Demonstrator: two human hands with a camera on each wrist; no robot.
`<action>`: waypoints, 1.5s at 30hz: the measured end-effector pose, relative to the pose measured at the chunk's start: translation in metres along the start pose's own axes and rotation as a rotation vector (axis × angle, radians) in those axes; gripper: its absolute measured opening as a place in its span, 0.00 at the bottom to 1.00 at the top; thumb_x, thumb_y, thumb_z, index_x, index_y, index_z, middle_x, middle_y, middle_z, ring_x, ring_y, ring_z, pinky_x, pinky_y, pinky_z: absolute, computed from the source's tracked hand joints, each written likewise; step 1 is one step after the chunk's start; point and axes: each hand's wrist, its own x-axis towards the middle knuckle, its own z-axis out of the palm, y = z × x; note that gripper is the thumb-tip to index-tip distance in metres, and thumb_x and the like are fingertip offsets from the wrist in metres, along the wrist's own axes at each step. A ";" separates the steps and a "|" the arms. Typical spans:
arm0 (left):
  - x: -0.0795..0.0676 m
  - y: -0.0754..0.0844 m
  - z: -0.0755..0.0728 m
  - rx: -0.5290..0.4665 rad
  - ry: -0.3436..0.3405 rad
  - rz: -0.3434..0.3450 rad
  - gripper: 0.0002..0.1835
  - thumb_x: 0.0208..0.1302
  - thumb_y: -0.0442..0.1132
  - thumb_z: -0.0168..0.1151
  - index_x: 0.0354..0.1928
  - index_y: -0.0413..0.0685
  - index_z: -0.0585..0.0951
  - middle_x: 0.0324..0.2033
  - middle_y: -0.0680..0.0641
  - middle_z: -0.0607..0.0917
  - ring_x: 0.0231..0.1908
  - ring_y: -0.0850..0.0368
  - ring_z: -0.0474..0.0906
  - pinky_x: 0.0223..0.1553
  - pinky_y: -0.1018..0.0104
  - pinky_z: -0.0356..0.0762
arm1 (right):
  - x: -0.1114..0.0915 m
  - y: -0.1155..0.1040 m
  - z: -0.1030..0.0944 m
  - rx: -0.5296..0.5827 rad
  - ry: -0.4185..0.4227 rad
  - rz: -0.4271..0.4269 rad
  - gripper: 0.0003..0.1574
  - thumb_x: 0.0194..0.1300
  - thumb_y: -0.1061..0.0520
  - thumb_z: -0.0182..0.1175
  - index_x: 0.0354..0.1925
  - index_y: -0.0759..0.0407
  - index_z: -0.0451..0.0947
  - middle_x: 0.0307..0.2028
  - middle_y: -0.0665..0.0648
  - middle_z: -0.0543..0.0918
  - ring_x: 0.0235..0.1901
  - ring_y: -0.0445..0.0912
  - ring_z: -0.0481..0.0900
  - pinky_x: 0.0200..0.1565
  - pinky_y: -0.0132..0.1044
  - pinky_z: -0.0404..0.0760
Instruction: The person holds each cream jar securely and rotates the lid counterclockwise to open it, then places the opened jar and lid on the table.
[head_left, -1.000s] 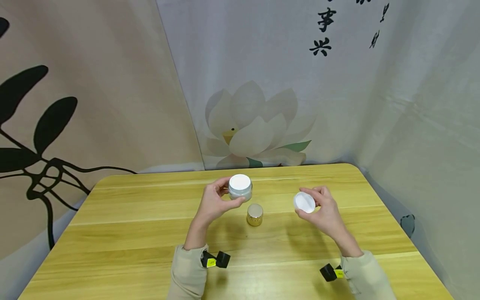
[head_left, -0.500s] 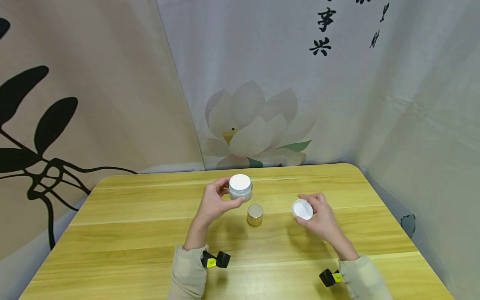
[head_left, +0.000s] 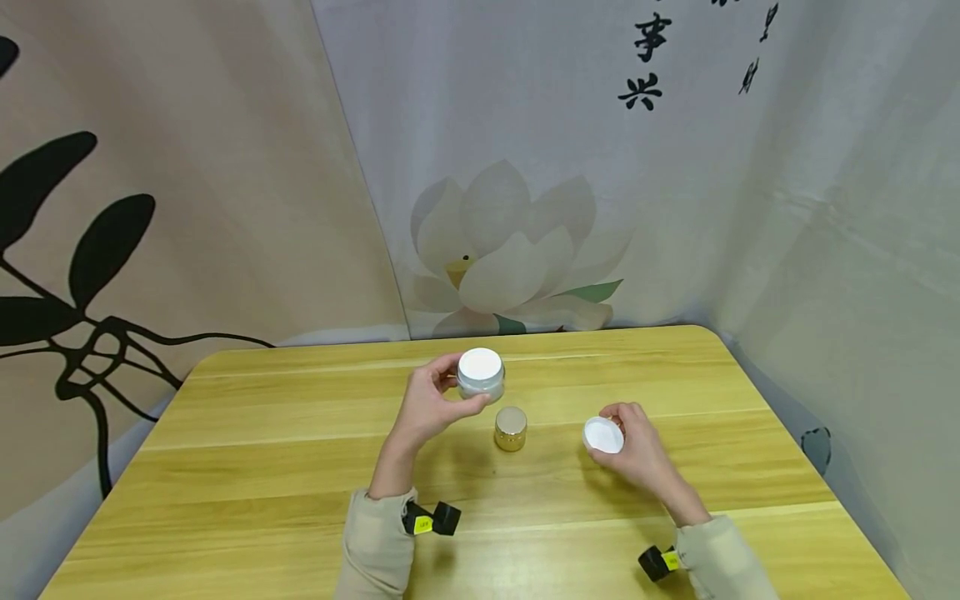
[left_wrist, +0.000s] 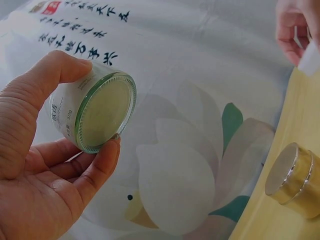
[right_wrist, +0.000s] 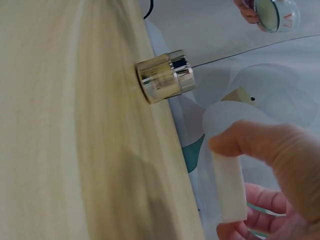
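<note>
My left hand (head_left: 429, 407) grips a small frosted glass jar (head_left: 481, 379) with a white top, raised over the far part of the table. In the left wrist view the thumb and fingers hold the sides of the jar (left_wrist: 102, 112), its round base facing the camera. To the right, my right hand (head_left: 639, 450) pinches a round white lid (head_left: 603, 435) by its rim, above the table. The right wrist view has the lid (right_wrist: 230, 190) edge-on between thumb and fingers. A gold jar (head_left: 510, 429) stands upright on the table between both hands.
The wooden table (head_left: 262, 467) has its far edge against a curtain (head_left: 525, 125) printed with a lotus and dark characters. Black wrist cameras with yellow labels sit at both cuffs.
My right hand has moved down and slightly toward me with the white lid. The left hand, its glass jar and the gold jar have stayed in place.
</note>
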 end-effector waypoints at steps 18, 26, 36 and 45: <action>0.000 -0.001 0.000 0.005 0.007 0.031 0.28 0.43 0.27 0.71 0.51 0.30 0.76 0.42 0.38 0.80 0.41 0.52 0.73 0.43 0.70 0.74 | -0.007 0.014 0.009 -0.032 -0.139 0.075 0.32 0.39 0.59 0.76 0.43 0.66 0.73 0.39 0.60 0.73 0.38 0.52 0.72 0.43 0.48 0.73; -0.001 -0.002 -0.001 0.015 0.011 0.015 0.28 0.43 0.27 0.71 0.51 0.30 0.76 0.43 0.38 0.80 0.41 0.52 0.72 0.43 0.68 0.73 | -0.008 0.017 0.010 -0.035 -0.158 0.080 0.33 0.38 0.58 0.77 0.43 0.65 0.73 0.39 0.59 0.72 0.38 0.52 0.71 0.42 0.47 0.72; -0.002 -0.003 -0.002 0.017 0.039 -0.028 0.29 0.43 0.27 0.72 0.52 0.32 0.76 0.43 0.39 0.79 0.41 0.53 0.72 0.43 0.65 0.72 | -0.008 0.018 0.011 -0.036 -0.170 0.086 0.34 0.37 0.59 0.77 0.43 0.65 0.73 0.40 0.60 0.72 0.39 0.52 0.71 0.43 0.47 0.71; -0.002 -0.008 -0.003 0.017 0.053 -0.058 0.30 0.42 0.26 0.72 0.52 0.32 0.75 0.44 0.39 0.78 0.42 0.51 0.72 0.44 0.68 0.73 | -0.008 0.020 0.012 -0.040 -0.175 0.084 0.33 0.38 0.60 0.77 0.43 0.65 0.73 0.40 0.60 0.72 0.39 0.52 0.71 0.44 0.49 0.71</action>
